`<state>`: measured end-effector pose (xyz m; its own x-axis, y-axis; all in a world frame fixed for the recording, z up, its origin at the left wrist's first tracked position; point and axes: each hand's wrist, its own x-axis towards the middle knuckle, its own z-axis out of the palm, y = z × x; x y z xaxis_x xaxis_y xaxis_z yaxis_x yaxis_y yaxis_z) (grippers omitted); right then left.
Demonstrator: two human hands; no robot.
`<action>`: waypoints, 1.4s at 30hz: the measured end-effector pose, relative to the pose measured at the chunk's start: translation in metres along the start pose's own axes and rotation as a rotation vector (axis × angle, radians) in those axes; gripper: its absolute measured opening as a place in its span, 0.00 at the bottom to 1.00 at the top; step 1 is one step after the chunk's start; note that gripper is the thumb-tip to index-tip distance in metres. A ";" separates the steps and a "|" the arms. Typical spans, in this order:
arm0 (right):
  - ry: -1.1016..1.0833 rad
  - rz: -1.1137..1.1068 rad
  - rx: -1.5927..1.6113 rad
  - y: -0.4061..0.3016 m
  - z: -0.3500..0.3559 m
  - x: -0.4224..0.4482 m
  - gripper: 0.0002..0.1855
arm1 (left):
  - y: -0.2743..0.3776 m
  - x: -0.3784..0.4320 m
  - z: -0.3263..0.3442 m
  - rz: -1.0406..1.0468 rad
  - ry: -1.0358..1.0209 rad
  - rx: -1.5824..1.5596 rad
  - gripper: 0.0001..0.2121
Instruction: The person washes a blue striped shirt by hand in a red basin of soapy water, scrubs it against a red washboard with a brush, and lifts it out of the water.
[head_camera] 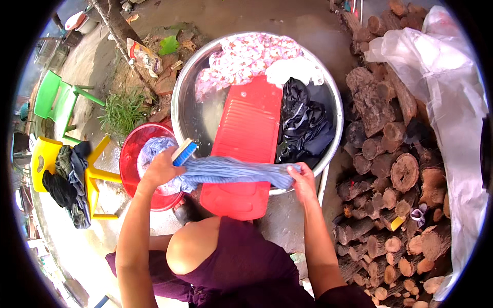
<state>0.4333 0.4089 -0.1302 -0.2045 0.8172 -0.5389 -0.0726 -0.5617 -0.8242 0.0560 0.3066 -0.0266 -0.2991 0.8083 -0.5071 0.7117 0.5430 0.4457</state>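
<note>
Stretched between my two hands is a blue striped cloth garment (235, 170), crossing above the lower part of a red plastic washboard (246, 127). My left hand (163, 167) grips one end of it, along with a scrub brush (184, 153) that has blue bristles and a pale back. At the other end, my right hand (303, 181) pinches the cloth between thumb and fingers. The washboard leans across the rim of a large metal basin (178, 104). Inside lie a floral cloth (250, 56), a white cloth (294, 70) and wet black clothing (306, 123).
A red plastic tub (129, 169) with pale blue and white cloth stands left of the basin. Farther left are a yellow chair (98, 175) bearing dark clothes (71, 181) and a green chair (48, 96). Stacked firewood (389, 184), partly under plastic sheeting (443, 73), lines the right side.
</note>
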 end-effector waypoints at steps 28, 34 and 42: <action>0.313 -0.210 0.019 0.062 0.063 0.008 0.16 | 0.077 0.031 0.101 0.809 0.066 0.343 0.20; 0.452 -0.226 -0.122 0.054 0.064 -0.008 0.06 | 0.014 0.007 0.016 0.627 0.109 0.555 0.23; -0.355 -0.999 -1.060 0.034 0.107 -0.055 0.17 | 0.067 0.024 0.076 0.727 0.180 0.274 0.24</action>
<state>0.3375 0.3307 -0.1099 -0.7298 0.6370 0.2481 0.3691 0.6726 -0.6413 0.1453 0.3451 -0.0648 0.2188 0.9755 -0.0214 0.8919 -0.1911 0.4098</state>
